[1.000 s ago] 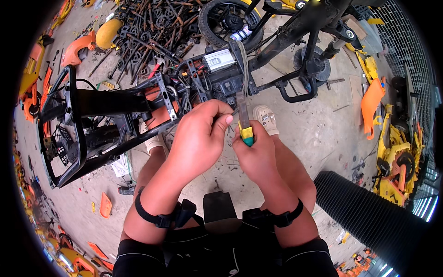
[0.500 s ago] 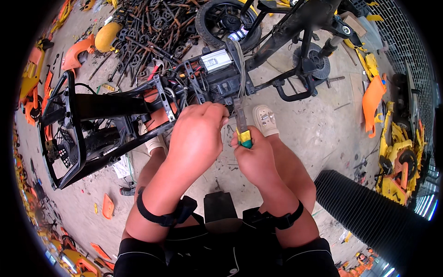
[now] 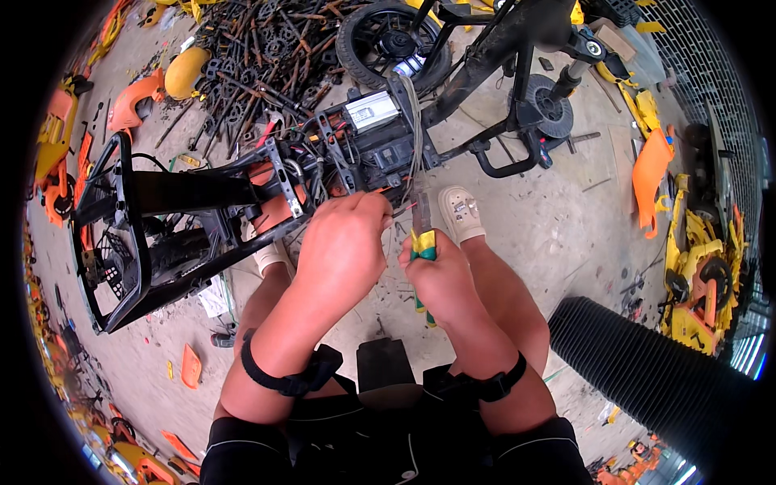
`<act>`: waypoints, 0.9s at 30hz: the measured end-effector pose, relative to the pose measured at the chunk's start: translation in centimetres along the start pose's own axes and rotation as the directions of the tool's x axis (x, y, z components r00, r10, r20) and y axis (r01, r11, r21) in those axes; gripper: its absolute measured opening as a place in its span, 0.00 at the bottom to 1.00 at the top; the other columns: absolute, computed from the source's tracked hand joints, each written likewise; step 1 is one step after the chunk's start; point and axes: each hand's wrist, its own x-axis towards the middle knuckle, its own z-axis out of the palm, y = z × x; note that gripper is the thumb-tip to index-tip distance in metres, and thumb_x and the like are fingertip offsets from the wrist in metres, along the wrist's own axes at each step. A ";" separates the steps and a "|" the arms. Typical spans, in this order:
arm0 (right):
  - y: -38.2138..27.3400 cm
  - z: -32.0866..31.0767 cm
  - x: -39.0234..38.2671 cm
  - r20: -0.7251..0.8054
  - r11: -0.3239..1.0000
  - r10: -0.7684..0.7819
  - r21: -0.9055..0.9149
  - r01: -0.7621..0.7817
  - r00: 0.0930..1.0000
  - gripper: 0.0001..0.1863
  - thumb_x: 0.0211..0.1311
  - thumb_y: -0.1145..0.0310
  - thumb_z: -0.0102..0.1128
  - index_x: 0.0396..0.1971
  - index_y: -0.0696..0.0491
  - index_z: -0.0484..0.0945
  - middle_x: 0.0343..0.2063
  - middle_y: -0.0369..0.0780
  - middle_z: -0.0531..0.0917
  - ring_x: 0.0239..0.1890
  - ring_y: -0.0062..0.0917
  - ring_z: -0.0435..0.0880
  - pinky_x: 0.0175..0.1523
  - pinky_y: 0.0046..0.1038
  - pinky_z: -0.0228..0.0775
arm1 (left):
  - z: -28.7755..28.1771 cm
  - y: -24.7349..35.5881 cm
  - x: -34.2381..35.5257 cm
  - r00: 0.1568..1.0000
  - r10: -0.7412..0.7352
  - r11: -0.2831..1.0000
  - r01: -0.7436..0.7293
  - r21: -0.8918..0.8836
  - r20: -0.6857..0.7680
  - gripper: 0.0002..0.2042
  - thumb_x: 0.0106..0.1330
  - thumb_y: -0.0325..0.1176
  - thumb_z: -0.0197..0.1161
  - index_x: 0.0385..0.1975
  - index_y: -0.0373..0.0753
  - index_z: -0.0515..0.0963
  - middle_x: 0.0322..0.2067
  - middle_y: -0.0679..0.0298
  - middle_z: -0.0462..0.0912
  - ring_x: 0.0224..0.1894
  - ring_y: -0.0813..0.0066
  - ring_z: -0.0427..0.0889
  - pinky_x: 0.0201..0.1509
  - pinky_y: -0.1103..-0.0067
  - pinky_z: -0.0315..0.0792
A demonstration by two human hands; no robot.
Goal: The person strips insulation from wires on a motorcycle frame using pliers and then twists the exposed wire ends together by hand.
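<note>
My right hand (image 3: 443,273) is wrapped round pliers with yellow-and-green grips (image 3: 423,245); their metal jaws point away from me. Closed in a pinch, my left hand (image 3: 343,238) holds a thin reddish wire (image 3: 402,210) whose end sticks out toward the jaws. Whether the jaws touch it I cannot tell. Both hands are at the near side of a black scooter frame (image 3: 202,187). On the frame sit a silver metal box (image 3: 372,111) and a dark module (image 3: 394,155), with a bundle of grey cables (image 3: 417,121) beside them.
Beyond the frame lies a heap of rusty metal parts (image 3: 259,56) next to a black wheel (image 3: 396,42). A large ribbed black hose (image 3: 647,376) comes in at the lower right. Orange panels (image 3: 649,182) and yellow scooter parts (image 3: 697,299) line the right side.
The pliers have tilted, and their lower handles now show below my right hand. My left hand has shifted slightly nearer and left, and the reddish wire end has come into view.
</note>
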 end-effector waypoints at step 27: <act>-1.9 -0.6 -0.6 -0.017 0.958 -0.131 -0.261 0.122 0.991 0.14 0.60 0.77 0.52 0.46 0.56 0.75 0.33 0.38 0.84 0.35 0.25 0.84 0.42 0.29 0.75 | -0.5 -3.5 -0.8 0.932 -0.277 0.482 0.346 -0.805 0.235 0.06 0.77 0.30 0.55 0.40 0.36 0.76 0.35 0.69 0.79 0.38 0.83 0.75 0.44 0.84 0.69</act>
